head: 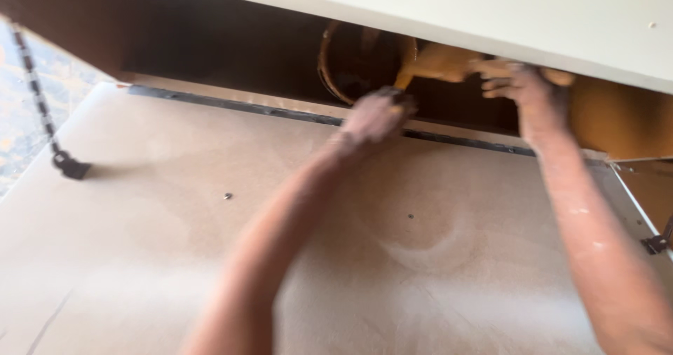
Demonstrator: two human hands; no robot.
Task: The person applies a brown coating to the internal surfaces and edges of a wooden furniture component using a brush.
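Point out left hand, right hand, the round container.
left hand (375,117), head view, back of the hand.
right hand (526,92), head view, knuckles.
round container (354,60), head view, dark inside wall.

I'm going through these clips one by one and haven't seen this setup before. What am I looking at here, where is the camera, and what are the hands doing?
There is no machine: a person works with bare hands, and the single camera sits on their head, looking down along the arms. Both arms reach across a pale drop-down flap, hinged along a dark strip and hung by a chain at the left, into a dark cabinet opening. The left hand is at the rim of a round brown container lying on its side inside. The right hand grips a yellowish object beside it; blur hides what it is. Fine dust and two small screw heads show on the flap.
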